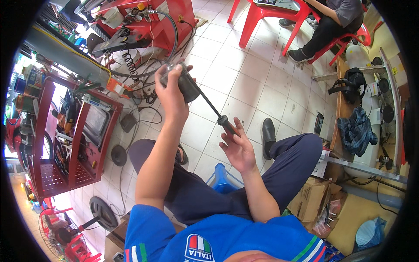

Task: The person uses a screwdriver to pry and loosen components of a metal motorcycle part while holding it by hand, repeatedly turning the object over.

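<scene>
My left hand (172, 94) is raised in front of me, wrapped around a dark grey cylindrical part (188, 88) with a clear-looking top end. It resembles a small motor, but its exact kind cannot be made out. A long-shafted screwdriver (225, 124) with a black and red handle slants from the cylinder down to my right hand (241, 155). The handle rests loosely among the right fingers, some of them spread. The screwdriver's tip is hidden behind or against the cylinder, so whether it touches a screw does not show.
A blue stool (222, 177) stands between my knees. Left is a red tool cart (72, 172); beyond it, a red machine (172, 26) with hoses and cables on the tiles. Another person sits near a red plastic table (255, 22). Cardboard boxes (309, 198) lie by the right-hand bench.
</scene>
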A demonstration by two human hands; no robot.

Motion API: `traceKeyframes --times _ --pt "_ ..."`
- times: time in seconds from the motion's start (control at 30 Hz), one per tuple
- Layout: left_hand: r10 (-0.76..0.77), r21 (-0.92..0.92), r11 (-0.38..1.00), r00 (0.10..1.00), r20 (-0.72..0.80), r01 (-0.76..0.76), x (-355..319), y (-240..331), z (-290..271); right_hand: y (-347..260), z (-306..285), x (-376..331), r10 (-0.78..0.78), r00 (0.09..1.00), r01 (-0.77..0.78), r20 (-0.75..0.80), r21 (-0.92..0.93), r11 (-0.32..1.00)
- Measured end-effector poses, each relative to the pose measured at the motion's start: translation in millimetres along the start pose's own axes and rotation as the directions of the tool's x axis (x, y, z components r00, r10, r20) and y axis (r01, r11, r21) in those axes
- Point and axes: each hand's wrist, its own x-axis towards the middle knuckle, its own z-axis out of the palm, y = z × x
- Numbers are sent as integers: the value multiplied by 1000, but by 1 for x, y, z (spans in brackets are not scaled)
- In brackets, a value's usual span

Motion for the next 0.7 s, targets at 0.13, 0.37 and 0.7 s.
traceKeyframes --times 0.13,0.37,0.7 --pt "44 65 997 999 7 -45 -2 0 3 2 -65 30 119 845 -178 522 65 982" --pt "-52 -20 998 998 -26 51 0 -1 -2 0 -19 3 20 982 -19 186 -5 1000" --pt "-54 -26 998 998 42 55 -7 -8 3 4 -36 11 100 980 -105 174 19 994"
